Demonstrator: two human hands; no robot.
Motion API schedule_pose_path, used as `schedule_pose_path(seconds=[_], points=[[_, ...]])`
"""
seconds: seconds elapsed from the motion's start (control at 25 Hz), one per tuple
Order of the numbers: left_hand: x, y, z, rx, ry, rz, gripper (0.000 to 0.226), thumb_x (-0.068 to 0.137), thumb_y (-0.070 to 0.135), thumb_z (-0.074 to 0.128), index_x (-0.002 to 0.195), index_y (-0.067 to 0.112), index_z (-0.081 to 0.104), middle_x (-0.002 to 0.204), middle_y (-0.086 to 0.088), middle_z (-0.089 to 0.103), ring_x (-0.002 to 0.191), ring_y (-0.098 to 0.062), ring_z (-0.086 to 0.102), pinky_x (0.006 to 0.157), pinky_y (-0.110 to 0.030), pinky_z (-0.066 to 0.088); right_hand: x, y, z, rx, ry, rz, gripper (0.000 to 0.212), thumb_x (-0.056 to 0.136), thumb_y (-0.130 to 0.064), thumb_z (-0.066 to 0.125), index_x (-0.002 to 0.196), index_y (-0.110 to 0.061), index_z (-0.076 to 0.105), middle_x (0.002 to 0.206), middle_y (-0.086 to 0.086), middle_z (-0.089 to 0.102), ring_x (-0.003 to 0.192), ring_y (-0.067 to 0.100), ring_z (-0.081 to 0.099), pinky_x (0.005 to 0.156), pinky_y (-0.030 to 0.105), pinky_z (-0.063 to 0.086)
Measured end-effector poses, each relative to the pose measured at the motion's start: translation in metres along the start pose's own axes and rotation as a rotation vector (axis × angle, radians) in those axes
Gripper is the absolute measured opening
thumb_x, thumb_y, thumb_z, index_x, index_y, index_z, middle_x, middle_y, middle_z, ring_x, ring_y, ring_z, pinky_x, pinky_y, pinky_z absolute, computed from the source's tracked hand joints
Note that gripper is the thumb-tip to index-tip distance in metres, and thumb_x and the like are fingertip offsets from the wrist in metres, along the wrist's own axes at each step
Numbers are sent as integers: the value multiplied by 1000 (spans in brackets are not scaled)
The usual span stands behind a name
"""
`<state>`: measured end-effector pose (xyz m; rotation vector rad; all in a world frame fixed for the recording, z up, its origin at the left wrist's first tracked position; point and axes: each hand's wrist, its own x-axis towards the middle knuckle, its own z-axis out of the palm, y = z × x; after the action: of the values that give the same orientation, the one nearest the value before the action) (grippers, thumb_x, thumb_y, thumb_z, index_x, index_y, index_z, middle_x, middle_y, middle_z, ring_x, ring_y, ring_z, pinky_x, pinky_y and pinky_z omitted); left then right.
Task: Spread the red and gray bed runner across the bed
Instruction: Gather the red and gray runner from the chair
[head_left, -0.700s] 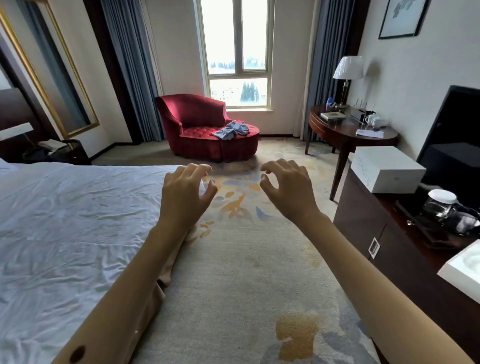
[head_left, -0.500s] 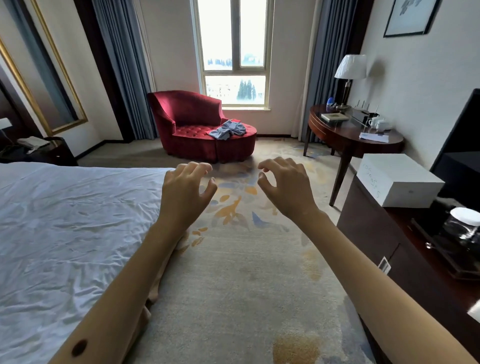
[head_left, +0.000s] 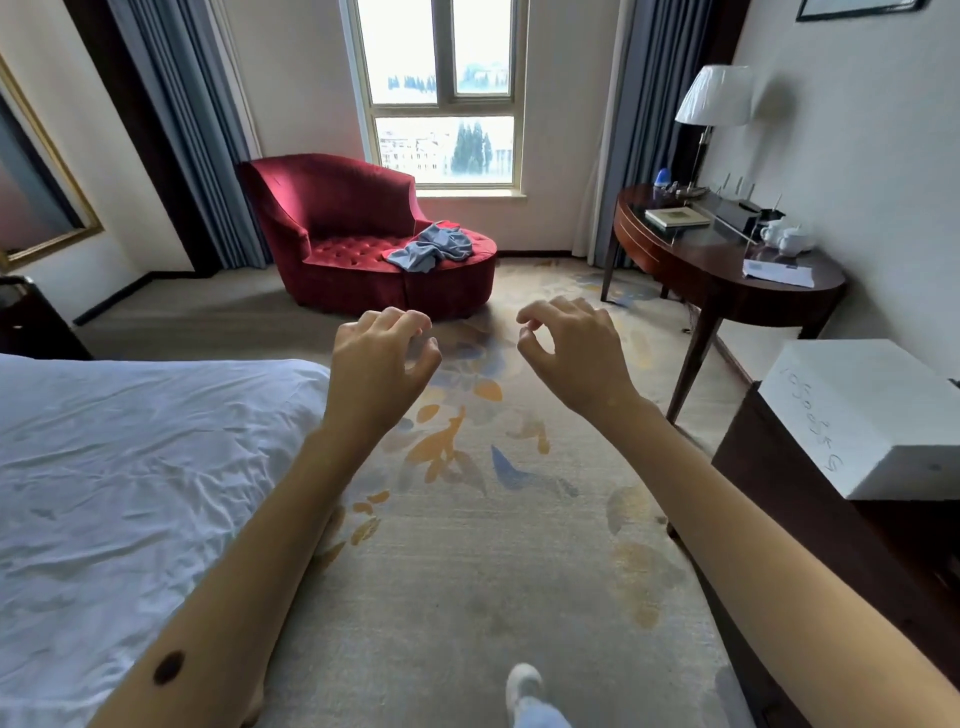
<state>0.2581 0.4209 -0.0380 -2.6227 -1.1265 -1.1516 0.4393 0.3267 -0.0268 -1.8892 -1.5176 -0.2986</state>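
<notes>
The red and gray bed runner (head_left: 434, 246) lies crumpled on the seat of a red armchair (head_left: 332, 223) under the window, far ahead of me. The bed (head_left: 130, 493), covered in a wrinkled white sheet, fills the left side of the view. My left hand (head_left: 382, 364) and my right hand (head_left: 569, 348) are stretched out in front of me above the carpet, fingers curled and apart, holding nothing. Both hands are well short of the armchair.
A patterned carpet (head_left: 467, 545) runs between the bed and a dark cabinet (head_left: 810, 519) on the right, which carries a white box (head_left: 872, 415). A dark half-round desk (head_left: 717, 270) with a lamp (head_left: 714, 98) stands at the right wall. My shoe (head_left: 524, 686) shows below.
The view has moved forward towards the armchair, which looks larger. Both hands stay raised and empty in the same pose. A shoe has come into view at the bottom.
</notes>
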Motion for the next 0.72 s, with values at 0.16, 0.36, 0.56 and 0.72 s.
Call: schedule_pose_path(seconds=[0.16,0.36,0.56,0.72], points=[[106,-34,95,6,-26,19,31,83,33,46,101,15,65,95,-1,69,92,-23,60,88,-38,39,110,64,67,-16,-2,-22,22,89,-22,50,104,-16,66,102,1,69,101,22,57,91,35,36],[234,-81,196,19,-34,3,35,81,37,42,96,16,65,93,1,69,89,-23,60,85,-37,41,251,130,143,-24,-74,-62,20,89,-23,52,101,-17,66,96,1,68,99,23,58,89,35,37],[341,-149,297,19,-27,-44,39,80,38,39,95,16,67,93,1,70,90,-23,62,84,-37,41,381,187,232,12,-83,-68,21,88,-21,53,102,-17,67,98,1,70,98,24,59,90,35,38],[444,-221,393,41,-31,-59,41,79,39,38,94,15,67,92,-1,71,89,-24,63,82,-38,42,505,241,322,7,-81,-74,21,88,-22,53,102,-16,67,96,2,70,97,25,60,87,36,39]])
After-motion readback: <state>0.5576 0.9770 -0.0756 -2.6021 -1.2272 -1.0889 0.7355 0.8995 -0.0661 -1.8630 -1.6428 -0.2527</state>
